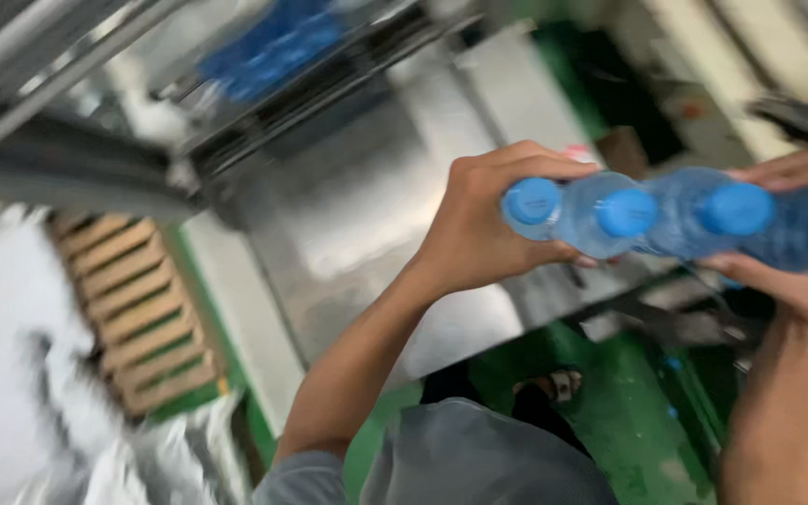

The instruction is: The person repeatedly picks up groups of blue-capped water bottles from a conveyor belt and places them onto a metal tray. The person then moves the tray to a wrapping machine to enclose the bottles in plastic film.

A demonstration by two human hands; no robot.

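Note:
A shrink-wrapped pack of clear water bottles [675,217] with blue caps is held up in front of me, caps toward the camera. My left hand [479,220] grips its left end, fingers curled over the first bottle. My right hand [801,271] clamps the right end, fingers above and below the pack. The picture is blurred by motion.
A steel machine table [367,224] lies below the pack. A wooden pallet [137,313] sits at the left beside white wrapped goods [2,374]. The floor [628,411] is green, and my sandalled foot [554,385] shows on it. Blue items [268,51] lie on a conveyor at the top.

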